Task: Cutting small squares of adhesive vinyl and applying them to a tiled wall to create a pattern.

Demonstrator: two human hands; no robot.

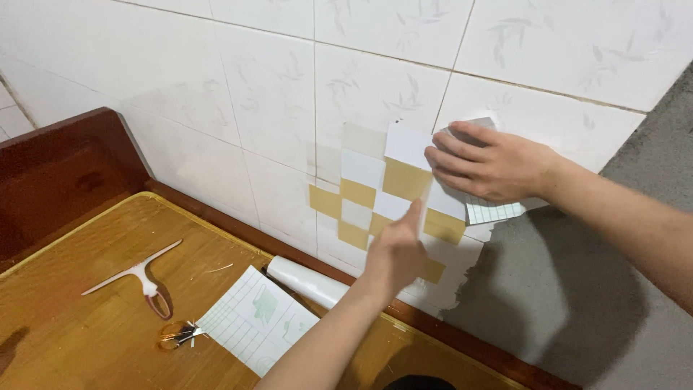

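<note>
A checkered sticker sheet (375, 191) in white and tan squares lies against the white tiled wall (274, 94). My right hand (487, 162) presses flat on the sheet's upper right corner, over a grey-white piece and a gridded backing paper (494, 212) that hangs below it. My left hand (397, 249) reaches up from below, its thumb raised against the sheet's middle and the fingers touching the lower squares. Neither hand grips anything.
A wooden table (86, 325) with a dark red rim stands below the wall. On it lie a white squeegee (137, 273), small scissors (180, 334), a gridded backing sheet (256, 318) and a white roll (307, 280). Bare grey wall (577, 289) shows at right.
</note>
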